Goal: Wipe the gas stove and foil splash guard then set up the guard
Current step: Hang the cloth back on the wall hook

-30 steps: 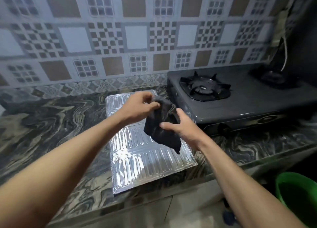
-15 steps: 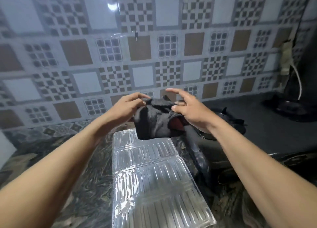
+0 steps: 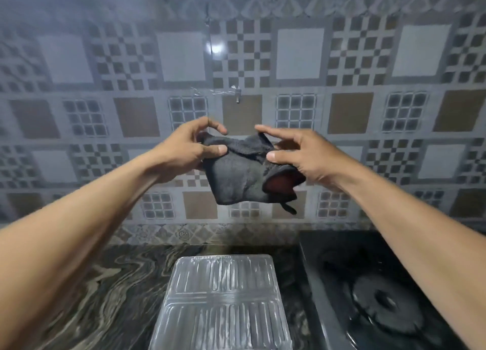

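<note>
Head view looks at a patterned tile wall (image 3: 299,52) above a dark marbled desk (image 3: 110,292). On the desk, a black gas stove (image 3: 368,292) sits at the right, and just beside it to the left lies the foil splash guard (image 3: 223,302), flat, its ribbed face up. Raised in front of the wall, well above the guard, a dark grey cloth (image 3: 236,176) hangs between both hands. The left hand (image 3: 184,152) pinches its upper left edge between thumb and curled fingers. The right hand (image 3: 294,152) pinches the upper right edge with its thumb, index finger stretched out over the cloth.
</note>
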Demonstrator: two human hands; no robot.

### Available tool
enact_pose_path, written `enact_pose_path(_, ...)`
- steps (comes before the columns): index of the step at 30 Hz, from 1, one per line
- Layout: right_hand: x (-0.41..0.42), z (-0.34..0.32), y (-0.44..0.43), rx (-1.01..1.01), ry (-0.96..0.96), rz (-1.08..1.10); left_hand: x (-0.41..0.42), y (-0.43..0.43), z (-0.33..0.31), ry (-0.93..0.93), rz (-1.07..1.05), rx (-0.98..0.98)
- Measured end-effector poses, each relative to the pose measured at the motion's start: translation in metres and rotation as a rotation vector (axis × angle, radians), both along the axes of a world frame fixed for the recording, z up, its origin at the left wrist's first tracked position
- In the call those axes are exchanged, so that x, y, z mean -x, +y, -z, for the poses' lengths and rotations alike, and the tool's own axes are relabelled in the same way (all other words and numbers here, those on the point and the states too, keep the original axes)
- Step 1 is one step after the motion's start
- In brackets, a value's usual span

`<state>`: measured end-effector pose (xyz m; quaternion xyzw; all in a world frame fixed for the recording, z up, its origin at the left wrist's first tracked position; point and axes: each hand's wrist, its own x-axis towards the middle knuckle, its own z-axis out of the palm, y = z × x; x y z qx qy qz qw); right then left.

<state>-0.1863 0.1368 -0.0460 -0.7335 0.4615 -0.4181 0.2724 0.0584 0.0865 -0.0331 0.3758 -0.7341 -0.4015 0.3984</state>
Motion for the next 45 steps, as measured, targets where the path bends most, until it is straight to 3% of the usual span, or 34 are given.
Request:
enact_pose_path(9, 0.016, -0.04, -0.112, 0.216, 0.355, 0.067, 0.023, -0.094, -0.04, -0.222, -0.152, 0.265)
enact_pose_path(16, 0.007, -0.066, -0.192, 0.539, 0.406, 0.212, 0.035, -0.16, -0.07, -0.467, -0.384, 0.919)
enact_pose_path(17, 0.006, -0.068, -0.202, 0.589, 0.464, 0.224, 0.035, -0.172, -0.072, -0.459, -0.413, 0.927)
enact_pose_path(19, 0.004, -0.067, -0.223, 0.638, 0.535, 0.252, 0.037, -0.187, -0.074, -0.364, -0.482, 0.746)
enact_pose_path(21, -0.001, -0.062, -0.238, 0.57, 0.45, 0.302, 0.039, -0.197, -0.07, -0.319, -0.511, 0.655)
enact_pose_path(23, -0.004, -0.053, -0.246, 0.592, 0.405, 0.352, 0.043, -0.199, -0.061, -0.308, -0.565, 0.711)
enact_pose_path(26, -0.001, -0.032, -0.247, 0.687, 0.486, 0.362, 0.042, -0.198, -0.041, -0.378, -0.609, 0.796)
enact_pose_path(29, 0.0, -0.016, -0.249, 0.655, 0.541, 0.371, 0.037, -0.207, -0.021, -0.447, -0.644, 0.84)
enact_pose_path(35, 0.003, -0.019, -0.237, 0.717, 0.608, 0.338, 0.037, -0.199, -0.005, -0.618, -0.589, 0.964)
enact_pose_path(45, 0.013, -0.038, -0.213, 0.575, 0.52, 0.203, 0.036, -0.172, -0.014, -0.644, -0.562, 0.851)
